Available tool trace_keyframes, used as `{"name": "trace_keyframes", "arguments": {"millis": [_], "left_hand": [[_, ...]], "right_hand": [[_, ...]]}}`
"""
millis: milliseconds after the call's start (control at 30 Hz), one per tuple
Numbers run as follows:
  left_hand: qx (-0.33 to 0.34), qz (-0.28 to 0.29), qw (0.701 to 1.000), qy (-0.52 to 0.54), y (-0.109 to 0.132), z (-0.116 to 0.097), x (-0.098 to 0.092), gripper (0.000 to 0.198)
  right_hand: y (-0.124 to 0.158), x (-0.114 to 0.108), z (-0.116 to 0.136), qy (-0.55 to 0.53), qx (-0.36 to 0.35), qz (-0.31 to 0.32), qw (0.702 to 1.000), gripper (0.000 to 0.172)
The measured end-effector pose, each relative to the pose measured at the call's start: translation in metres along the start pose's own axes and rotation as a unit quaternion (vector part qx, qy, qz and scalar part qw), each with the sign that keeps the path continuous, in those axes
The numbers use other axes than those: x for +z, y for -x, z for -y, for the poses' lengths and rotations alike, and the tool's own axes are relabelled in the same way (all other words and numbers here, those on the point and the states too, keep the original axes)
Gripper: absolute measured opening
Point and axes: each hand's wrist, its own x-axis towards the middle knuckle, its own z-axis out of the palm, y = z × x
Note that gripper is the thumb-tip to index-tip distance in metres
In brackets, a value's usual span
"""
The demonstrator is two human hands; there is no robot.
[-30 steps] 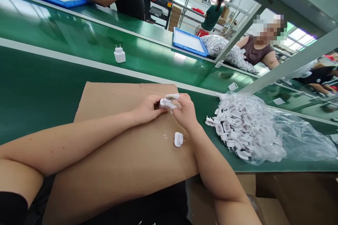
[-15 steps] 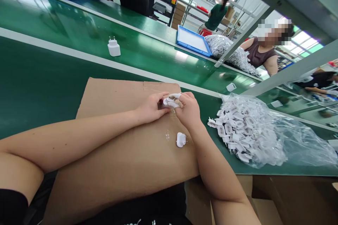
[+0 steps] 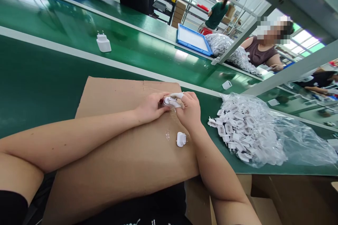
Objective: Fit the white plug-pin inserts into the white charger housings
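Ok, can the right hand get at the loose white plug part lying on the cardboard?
Probably yes: the loose plug part lies uncovered on the cardboard, beside the wrist of the right hand. But that hand and the left hand are both pinching another white piece, so it isn't free.

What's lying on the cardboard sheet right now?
On the cardboard: a loose plug part beside the right wrist, some small clear bits, and both forearms. The left hand and right hand hold a second part, mostly covered by fingers.
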Motion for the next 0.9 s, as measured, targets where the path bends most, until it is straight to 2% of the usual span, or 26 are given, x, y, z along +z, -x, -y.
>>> {"name": "trace_keyframes", "arguments": {"millis": [133,300,600,733,900], "left_hand": [[-0.004,-0.005,1.000,0.007,0.000,0.002,0.001,0.047],[0.002,-0.007,1.000,0.002,0.000,0.001,0.001,0.047],[0.019,-0.010,1.000,-0.012,0.000,0.000,0.001,0.049],[0.055,0.003,0.986,-0.158,0.003,-0.001,0.002,0.042],[0.079,0.018,0.923,-0.376,0.005,-0.003,0.005,0.053]], "right_hand": [[0.000,0.002,-0.004,-0.016,0.004,0.004,1.000,0.030],[0.000,0.005,-0.006,-0.037,-0.010,-0.032,0.999,0.032],[-0.006,0.000,0.002,0.033,0.004,0.031,0.999,0.032],[-0.009,-0.003,0.009,0.052,0.016,0.064,0.996,0.030],[-0.011,-0.004,0.010,0.015,0.060,0.072,0.996,0.035]]}}
